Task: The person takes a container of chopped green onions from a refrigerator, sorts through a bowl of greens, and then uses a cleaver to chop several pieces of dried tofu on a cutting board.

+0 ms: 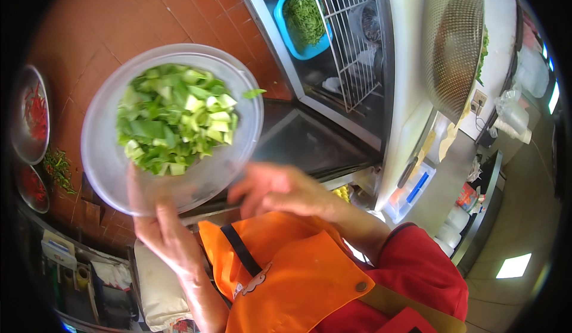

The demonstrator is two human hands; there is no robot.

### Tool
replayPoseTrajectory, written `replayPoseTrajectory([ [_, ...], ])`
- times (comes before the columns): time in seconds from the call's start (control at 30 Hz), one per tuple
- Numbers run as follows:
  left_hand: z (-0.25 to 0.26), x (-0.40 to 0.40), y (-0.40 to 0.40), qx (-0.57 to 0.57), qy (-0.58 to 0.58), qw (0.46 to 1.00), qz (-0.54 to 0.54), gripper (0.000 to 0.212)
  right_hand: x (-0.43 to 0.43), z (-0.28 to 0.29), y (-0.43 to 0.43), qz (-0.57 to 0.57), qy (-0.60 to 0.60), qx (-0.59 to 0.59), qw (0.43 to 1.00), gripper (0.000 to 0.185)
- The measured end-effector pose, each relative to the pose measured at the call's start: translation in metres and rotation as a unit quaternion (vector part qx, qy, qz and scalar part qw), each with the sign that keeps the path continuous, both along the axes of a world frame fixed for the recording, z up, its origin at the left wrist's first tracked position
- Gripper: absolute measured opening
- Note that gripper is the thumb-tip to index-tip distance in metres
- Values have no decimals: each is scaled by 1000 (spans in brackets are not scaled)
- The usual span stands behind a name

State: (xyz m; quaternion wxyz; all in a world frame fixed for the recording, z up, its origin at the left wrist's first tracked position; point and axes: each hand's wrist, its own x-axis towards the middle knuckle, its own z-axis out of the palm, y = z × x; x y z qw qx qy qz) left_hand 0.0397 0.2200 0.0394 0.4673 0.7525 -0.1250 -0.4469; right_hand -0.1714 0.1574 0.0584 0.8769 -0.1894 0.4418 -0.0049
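My left hand (167, 230) grips the near rim of a translucent plastic bowl (105, 154), its thumb over the edge. Chopped leafy green vegetable pieces (178, 114), some pale and stalky, fill the bowl's middle. One green scrap (254, 93) sits at the right rim. Beside the bowl's lower right edge, my right hand (286, 190) is blurred by motion, with fingers apart and nothing seen in it. Whether it touches the rim I cannot tell. Beyond the bowl is an under-counter refrigerator (272, 38) with its door (317, 136) swung open.
Inside the refrigerator, a blue basin (279, 16) holds shredded greens beside a white wire rack (346, 42). A perforated metal strainer (453, 42) stands on the counter at right. Metal bowls with red chillies (35, 114) and loose green chillies (60, 170) are at far left.
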Motion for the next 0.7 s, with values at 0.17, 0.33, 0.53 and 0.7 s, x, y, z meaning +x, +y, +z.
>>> replayPoseTrajectory([
  [0.17,-8,-55,-4,30,82,983,-163,42,-53,-32,0,-110,141,-131,975,67],
  [0.33,-9,-94,-13,31,155,956,-248,88,-136,-85,1,-312,144,-112,933,44],
  [0.53,25,-91,59,45,347,874,-338,51,-278,-191,-58,-596,135,-78,788,39],
  [0.7,29,-76,139,188,412,786,-421,33,-375,-264,-109,-768,111,-26,631,54],
])
